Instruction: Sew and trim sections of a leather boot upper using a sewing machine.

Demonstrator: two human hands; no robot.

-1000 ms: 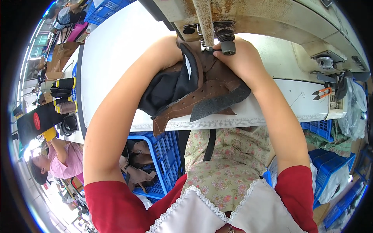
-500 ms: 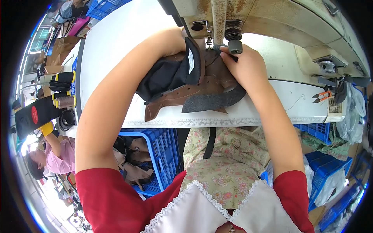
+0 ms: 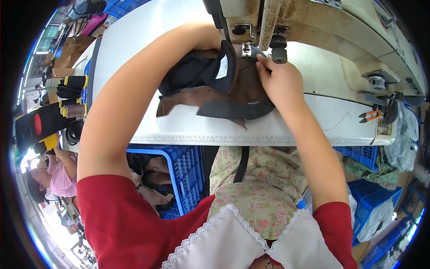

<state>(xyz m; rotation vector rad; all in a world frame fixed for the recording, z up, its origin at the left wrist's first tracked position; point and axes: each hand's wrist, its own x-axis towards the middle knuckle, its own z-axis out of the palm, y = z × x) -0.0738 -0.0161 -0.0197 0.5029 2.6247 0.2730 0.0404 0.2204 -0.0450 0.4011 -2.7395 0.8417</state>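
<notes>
— What is seen first, going outward from the body?
— A floral apron (image 3: pixel 253 215) is seen nearest; a blue crate (image 3: pixel 184 179) is set to its left, below the table, with brown and black pieces (image 3: pixel 154 195) held inside
— And on the white table (image 3: pixel 313 121), which way is the brown-and-black piece (image 3: pixel 248 85) turned?
— It is laid between the forearms (image 3: pixel 118 103), just past the ruled front edge. Its long axis is slanted from near left to far right, where its far end is set at the presser foot (image 3: pixel 247 49). One brown corner is pointed leftward and toward the body, another straight at the ruled edge. The near side is bordered by a dark grey strip (image 3: pixel 235 110); a padded black collar (image 3: pixel 192 74) with a white label (image 3: pixel 222 67) is seen on the left
— Where is it found in relation to the fingers?
— Its far right edge is pinched between the thumb and fingertips of the right hand (image 3: pixel 283 80), closed together just beside the presser foot. Most of the piece is spread to the near and left side of those fingertips. The left hand is largely hidden behind the collar, so how far its fingers are opened, or what is gripped, cannot be told
— And farthest off?
— The piece's far end is overhung by a sewing machine (image 3: pixel 331 36)
</notes>
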